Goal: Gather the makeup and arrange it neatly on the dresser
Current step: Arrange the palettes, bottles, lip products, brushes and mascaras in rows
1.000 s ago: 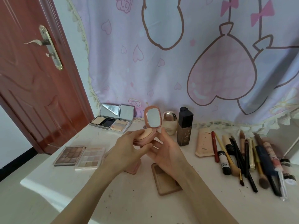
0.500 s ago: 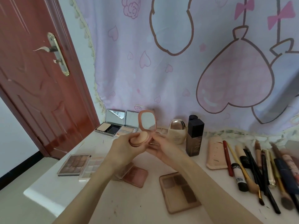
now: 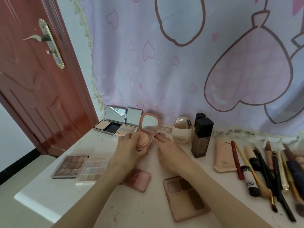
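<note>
The left hand [image 3: 130,148] curls round the base of a pink compact [image 3: 144,137], thumb and fingers covering most of the case so only the peach sponge on top and the raised mirror lid show; it is held just above the white surface [image 3: 65,195], near the back centre. The right hand [image 3: 171,152] lies beside it with fingertips drawn together near the compact's right edge, pinching something small that I cannot make out. The left forearm hides part of a pink blush case [image 3: 139,179] and the corner of the paler of two eyeshadow palettes [image 3: 70,167] lying side by side at the left. A third, four-pan palette [image 3: 185,196] lies partly under the right forearm. At the back stand two open mirrored powder cases [image 3: 115,122], a cream jar [image 3: 182,133] and a dark bottle [image 3: 202,139]. Right of them lie a peach tube [image 3: 223,157] and a row of pencils and brushes [image 3: 269,171], overlapping and cut off by the right edge, so their number cannot be counted. A red door [image 3: 32,79] and a pink curtain [image 3: 181,71] stand behind.
</note>
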A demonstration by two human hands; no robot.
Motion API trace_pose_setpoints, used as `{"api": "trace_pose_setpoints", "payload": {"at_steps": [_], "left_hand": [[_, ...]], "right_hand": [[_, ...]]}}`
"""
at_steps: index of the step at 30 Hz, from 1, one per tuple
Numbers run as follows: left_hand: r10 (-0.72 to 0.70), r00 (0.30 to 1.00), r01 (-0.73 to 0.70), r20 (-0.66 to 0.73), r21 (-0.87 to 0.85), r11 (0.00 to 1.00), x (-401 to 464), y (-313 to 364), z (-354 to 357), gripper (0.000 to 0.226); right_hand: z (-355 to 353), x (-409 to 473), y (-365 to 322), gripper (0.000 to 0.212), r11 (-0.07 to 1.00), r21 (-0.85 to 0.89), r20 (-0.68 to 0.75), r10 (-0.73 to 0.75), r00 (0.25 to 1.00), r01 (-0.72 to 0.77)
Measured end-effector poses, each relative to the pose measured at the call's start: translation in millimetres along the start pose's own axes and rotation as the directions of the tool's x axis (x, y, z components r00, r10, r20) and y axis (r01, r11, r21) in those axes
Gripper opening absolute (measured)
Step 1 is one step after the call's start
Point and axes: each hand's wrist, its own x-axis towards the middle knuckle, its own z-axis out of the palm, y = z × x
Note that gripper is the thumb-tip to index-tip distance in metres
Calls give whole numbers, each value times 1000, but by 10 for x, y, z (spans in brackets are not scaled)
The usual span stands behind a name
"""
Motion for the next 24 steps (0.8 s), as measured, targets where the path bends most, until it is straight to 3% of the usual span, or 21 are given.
{"api": "trace_pose_setpoints", "payload": {"at_steps": [5, 10, 12, 16, 24], "left_hand": [[38, 999, -38, 0, 117, 992, 65, 21, 89, 54], [61, 998, -52, -25, 269, 962, 82, 35, 122, 91], [86, 996, -78, -15, 298, 951, 96, 35, 111, 86], [90, 996, -87, 4, 281, 956, 159, 57, 117, 54], [58, 997, -43, -46, 280, 959, 337, 78, 158, 54]], "right_hand": [[-57, -112, 54, 51, 998, -23, 74, -50, 996, 52], [-53, -180, 111, 52, 999, -25, 107, -39, 994, 42], [-49, -201, 138, 54, 999, -26, 145, -24, 989, 28], [-45, -216, 142, 56, 999, -47, 180, -14, 984, 23], [-14, -244, 160, 58, 994, -103, 189, -22, 982, 42]]}}
